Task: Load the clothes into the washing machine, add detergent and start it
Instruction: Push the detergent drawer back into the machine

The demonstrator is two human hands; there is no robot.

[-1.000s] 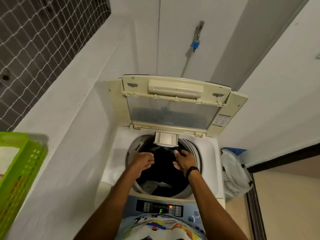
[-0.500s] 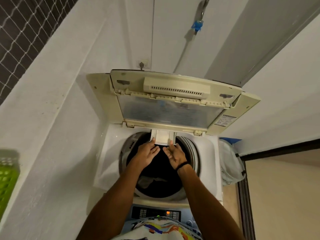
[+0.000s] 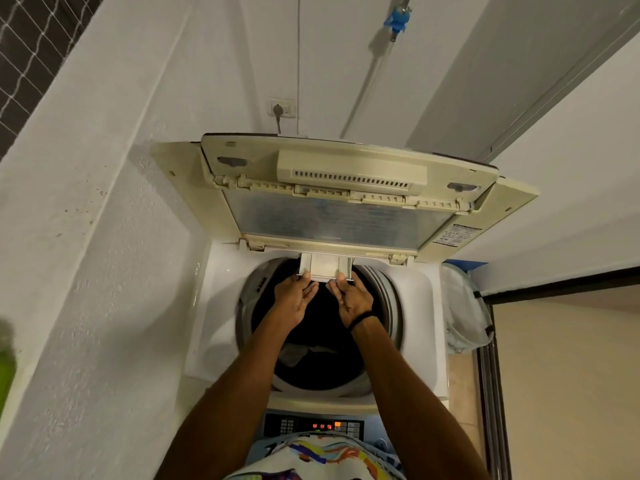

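A white top-loading washing machine (image 3: pixel 420 292) stands below me with its folding lid (image 3: pixel 343 188) raised against the wall. Dark clothes (image 3: pixel 311 351) lie in the drum. A small cream detergent drawer (image 3: pixel 325 266) juts out at the drum's back rim. My left hand (image 3: pixel 294 297) touches the drawer's left front corner with straight fingers. My right hand (image 3: pixel 351 299) touches its right front corner the same way, a black band on the wrist. The control panel (image 3: pixel 313 426) near my body shows lit orange lights.
A white ledge and wall (image 3: pixel 104 237) run along the left, with a green basket (image 3: pixel 7 368) blurred at the left edge. A white bag (image 3: pixel 462 313) sits to the machine's right. A wall socket (image 3: pixel 282 108) and blue tap (image 3: pixel 397 20) are above.
Both hands rose from the drum opening to the detergent drawer's front, and the drawer now sticks out less. My head moved closer, so the basket slid almost out of view.
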